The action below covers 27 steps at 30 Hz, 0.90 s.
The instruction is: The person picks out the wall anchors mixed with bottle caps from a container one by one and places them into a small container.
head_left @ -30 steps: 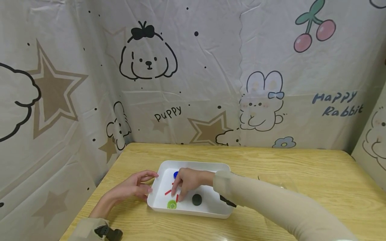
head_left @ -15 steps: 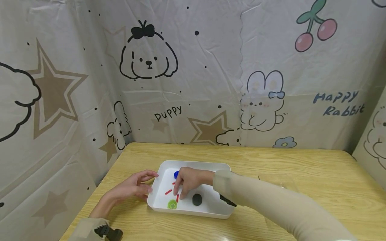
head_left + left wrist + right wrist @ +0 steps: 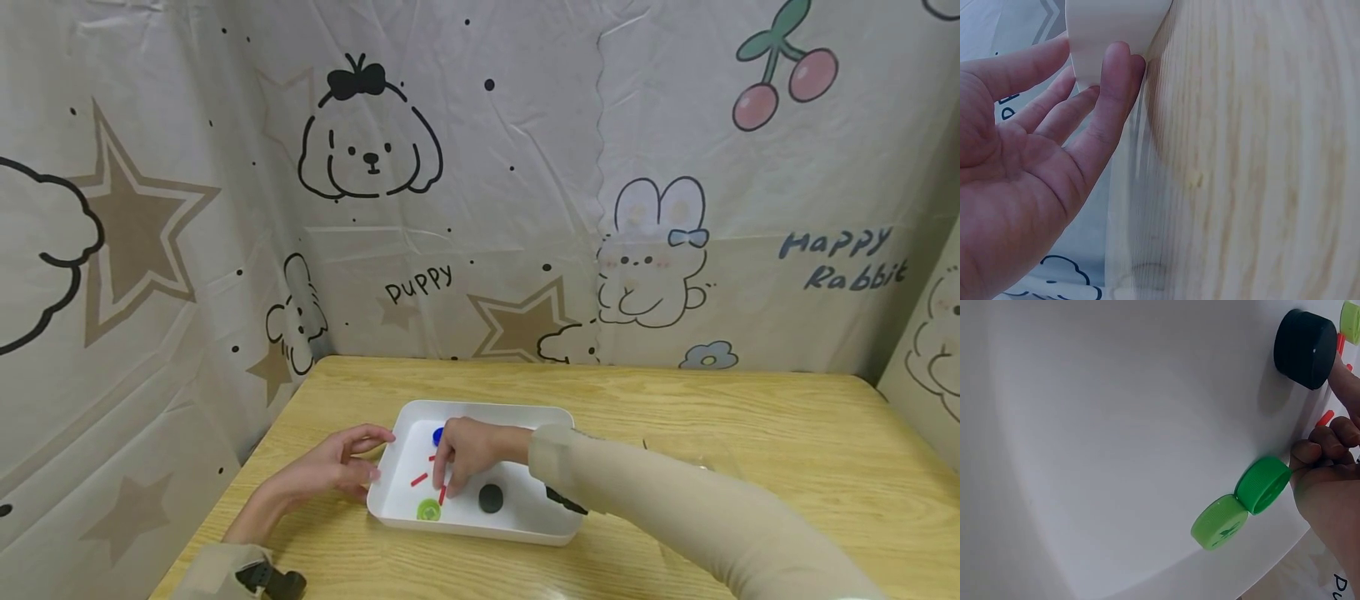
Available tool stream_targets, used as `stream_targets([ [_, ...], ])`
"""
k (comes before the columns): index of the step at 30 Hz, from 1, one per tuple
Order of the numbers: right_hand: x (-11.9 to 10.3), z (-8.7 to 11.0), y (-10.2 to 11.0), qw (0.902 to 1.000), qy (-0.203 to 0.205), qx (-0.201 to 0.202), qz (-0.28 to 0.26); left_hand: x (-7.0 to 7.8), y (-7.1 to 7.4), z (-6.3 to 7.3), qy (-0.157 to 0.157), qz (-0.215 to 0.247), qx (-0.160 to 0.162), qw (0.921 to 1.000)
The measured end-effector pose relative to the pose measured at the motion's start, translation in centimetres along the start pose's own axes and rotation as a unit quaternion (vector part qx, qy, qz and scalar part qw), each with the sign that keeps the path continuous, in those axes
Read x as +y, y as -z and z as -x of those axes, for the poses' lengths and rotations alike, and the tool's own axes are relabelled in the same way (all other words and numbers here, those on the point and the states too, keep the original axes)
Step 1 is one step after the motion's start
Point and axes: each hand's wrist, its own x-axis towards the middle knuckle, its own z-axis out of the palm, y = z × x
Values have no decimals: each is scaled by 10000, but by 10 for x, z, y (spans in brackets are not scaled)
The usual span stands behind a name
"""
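A white tray (image 3: 517, 532) lies on the table, and my left hand (image 3: 330, 462) touches its left wall with loosely extended fingers. In the left wrist view, the left hand's fingertips (image 3: 1116, 59) rest against the tray wall (image 3: 1116, 19). My right hand (image 3: 472, 450) reaches down inside the tray. Its index finger and thumb tips sit on either side of a red stick (image 3: 442, 496); whether they pinch it is unclear. Another red stick (image 3: 419, 479) lies to the left. A blue cap (image 3: 438, 436), a lime-green cap (image 3: 428, 509) and a black cap (image 3: 491, 498) surround the right hand.
Two more caps, green (image 3: 1263, 485) and light green (image 3: 1219, 522), touch each other in the tray in the right wrist view. A faint transparent sheet or bag (image 3: 701, 457) lies right of the tray, partly behind the right sleeve (image 3: 660, 492). A printed curtain (image 3: 517, 167) stands behind the table.
My right index finger has shifted slightly right, closer to the thumb and the red stick between them. That stick has moved or turned very slightly. The left hand and tray hold still.
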Motion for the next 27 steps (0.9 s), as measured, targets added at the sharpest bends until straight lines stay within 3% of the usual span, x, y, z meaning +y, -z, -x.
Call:
stream_targets([
  [15, -1, 4, 3, 9994, 84, -153, 290, -3, 0, 0, 42, -57, -10, 10000],
  [21, 0, 7, 10, 9988, 69, 39, 493, -2, 0, -1, 72, -66, 30, 9999],
  [27, 1, 11, 19, 9998, 184, 84, 95, -1, 0, -1, 42, -68, 3, 10000],
])
